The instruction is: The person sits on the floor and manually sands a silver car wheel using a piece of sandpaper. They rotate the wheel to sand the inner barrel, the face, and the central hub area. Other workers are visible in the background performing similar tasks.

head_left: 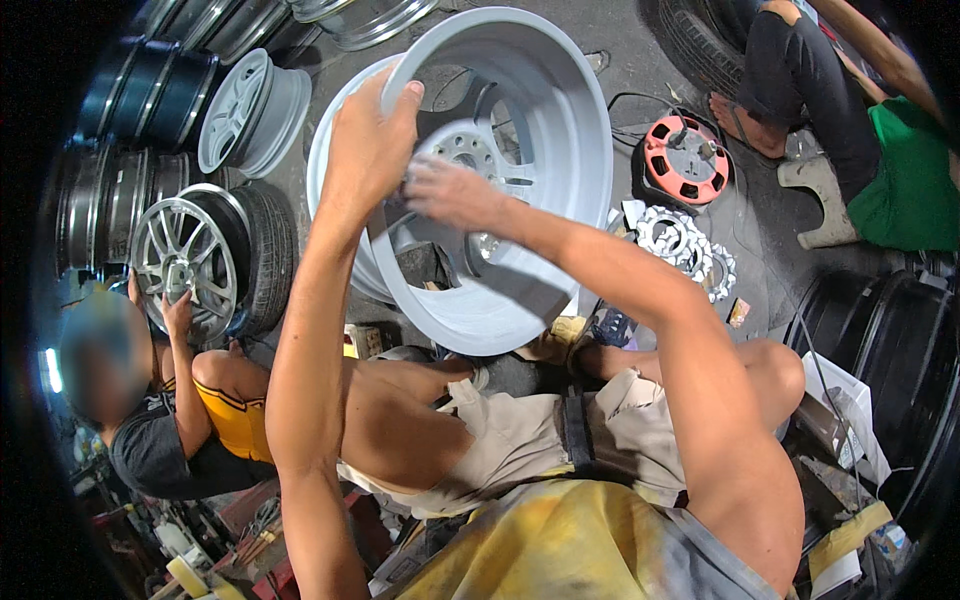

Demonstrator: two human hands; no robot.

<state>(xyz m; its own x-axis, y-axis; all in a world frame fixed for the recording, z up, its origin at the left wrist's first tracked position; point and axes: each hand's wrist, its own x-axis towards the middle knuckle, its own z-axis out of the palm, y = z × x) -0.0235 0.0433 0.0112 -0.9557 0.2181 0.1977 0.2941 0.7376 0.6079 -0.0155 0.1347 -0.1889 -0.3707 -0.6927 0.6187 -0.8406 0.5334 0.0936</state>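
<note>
A large grey wheel rim [575,130] stands tilted in front of me, its hollow barrel facing me and its spokes and bolt holes showing deep inside. My left hand [372,140] grips the rim's left edge, thumb over the lip. Inside the barrel's left side is my right hand [455,195], smeared by motion. Its fingertips are near the inner wall; whether it holds anything cannot be made out. My right forearm crosses the rim's opening.
A red-orange cable reel [685,160] and several silver ring-shaped parts [680,245] lie right of the rim. Rims and a tyre [268,255] crowd the left, where a person holds a phone-like object [178,282]. Another person's leg [800,90] is at upper right; black rims [875,350] stand below.
</note>
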